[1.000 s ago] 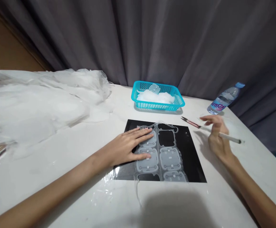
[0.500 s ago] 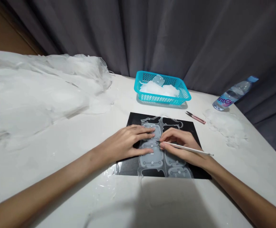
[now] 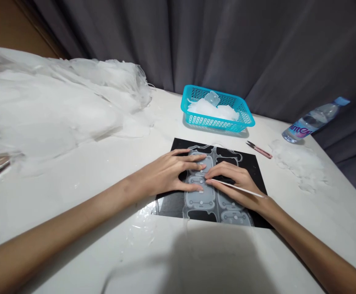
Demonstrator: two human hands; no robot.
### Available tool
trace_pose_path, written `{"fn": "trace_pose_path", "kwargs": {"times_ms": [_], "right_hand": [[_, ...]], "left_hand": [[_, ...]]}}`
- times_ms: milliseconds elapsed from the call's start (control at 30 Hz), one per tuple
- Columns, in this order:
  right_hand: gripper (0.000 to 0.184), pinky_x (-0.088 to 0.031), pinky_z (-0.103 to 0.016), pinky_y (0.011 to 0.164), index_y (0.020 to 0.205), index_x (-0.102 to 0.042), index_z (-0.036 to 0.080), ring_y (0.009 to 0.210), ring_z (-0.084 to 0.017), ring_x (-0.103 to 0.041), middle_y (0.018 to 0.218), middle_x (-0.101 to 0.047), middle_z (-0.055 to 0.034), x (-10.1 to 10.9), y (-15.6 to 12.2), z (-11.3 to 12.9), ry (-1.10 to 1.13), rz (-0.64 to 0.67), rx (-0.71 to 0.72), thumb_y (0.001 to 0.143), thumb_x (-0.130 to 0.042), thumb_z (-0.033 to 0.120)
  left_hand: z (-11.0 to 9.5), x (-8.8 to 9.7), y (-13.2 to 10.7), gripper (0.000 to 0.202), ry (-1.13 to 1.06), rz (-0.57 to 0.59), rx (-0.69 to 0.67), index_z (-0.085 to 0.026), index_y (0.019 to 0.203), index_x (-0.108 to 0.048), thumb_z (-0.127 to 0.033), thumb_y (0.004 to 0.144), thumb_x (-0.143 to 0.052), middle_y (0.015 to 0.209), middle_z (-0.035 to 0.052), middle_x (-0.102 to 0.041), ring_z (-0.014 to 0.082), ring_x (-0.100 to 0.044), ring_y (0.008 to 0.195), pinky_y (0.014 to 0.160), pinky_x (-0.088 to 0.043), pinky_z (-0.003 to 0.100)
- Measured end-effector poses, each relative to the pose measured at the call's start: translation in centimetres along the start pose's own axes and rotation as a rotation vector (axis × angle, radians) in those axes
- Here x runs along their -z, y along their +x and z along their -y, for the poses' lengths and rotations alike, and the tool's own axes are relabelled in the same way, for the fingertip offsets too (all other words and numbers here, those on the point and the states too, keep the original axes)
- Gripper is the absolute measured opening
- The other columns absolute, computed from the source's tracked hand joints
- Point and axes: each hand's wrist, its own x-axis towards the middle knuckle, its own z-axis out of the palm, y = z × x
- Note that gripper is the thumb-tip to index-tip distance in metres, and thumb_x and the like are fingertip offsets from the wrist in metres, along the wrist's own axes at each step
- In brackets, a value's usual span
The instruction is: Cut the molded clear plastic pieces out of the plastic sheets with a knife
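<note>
A translucent molded sheet with rounded rectangular pieces lies on a black mat. My left hand rests on the sheet's left column, fingers spread and pressing it flat. Pinched in my right hand is a thin white stick-like tool, its rear end pointing right toward my wrist. The tool's tip is hidden by my fingers, near the inner edge of the left column, close to my left fingertips. My right hand covers part of the right column.
Behind the mat stands a turquoise basket holding white translucent pieces. Pink-handled thread snips lie to its right, near thin clear scraps and a water bottle. A large heap of whitish film covers the table's left side.
The whole view has shifted slightly, so the mat and basket sit farther right. My right hand still pinches the tool, and my left hand stays spread on the sheet.
</note>
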Motion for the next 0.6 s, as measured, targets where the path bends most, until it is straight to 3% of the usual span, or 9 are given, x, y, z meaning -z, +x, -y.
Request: {"fn": "trace_pose_path", "kwargs": {"times_ms": [167,433,600], "right_hand": [[0.009,-0.057,-0.039,0.096,0.109,-0.071,0.024,0.101,-0.02,-0.071,0.104,-0.077,-0.0041,-0.13,-0.05,-0.09,-0.037,0.019,0.03,0.104,-0.064,0.025],[0.011,-0.057,-0.039,0.096,0.113,-0.069,0.024,0.101,-0.02,-0.071,0.106,-0.077,-0.0047,-0.02,-0.06,-0.13,-0.099,0.048,0.091,0.105,-0.062,0.02],[0.014,-0.059,-0.039,0.093,0.114,-0.068,0.022,0.102,-0.021,-0.071,0.106,-0.077,-0.0064,-0.08,0.14,0.23,-0.189,0.092,0.156,0.105,-0.059,0.017]], "left_hand": [[0.49,-0.29,0.07,0.065,-0.051,-0.025,-0.009,-0.026,0.14,-0.07,-0.071,0.095,-0.061,0.161,0.005,-0.053,0.0278,-0.051,0.149,0.132,-0.026,0.043],[0.16,0.09,0.33,0.065,-0.039,0.034,0.004,-0.028,0.144,-0.067,-0.071,0.097,-0.058,0.165,0.0056,-0.048,0.0285,-0.046,0.153,0.132,-0.024,0.046],[0.0,0.33,0.44,0.061,-0.088,0.03,0.024,-0.027,0.14,-0.071,-0.067,0.094,-0.065,0.161,0.0071,-0.053,0.0332,-0.044,0.153,0.131,-0.027,0.049]]}}
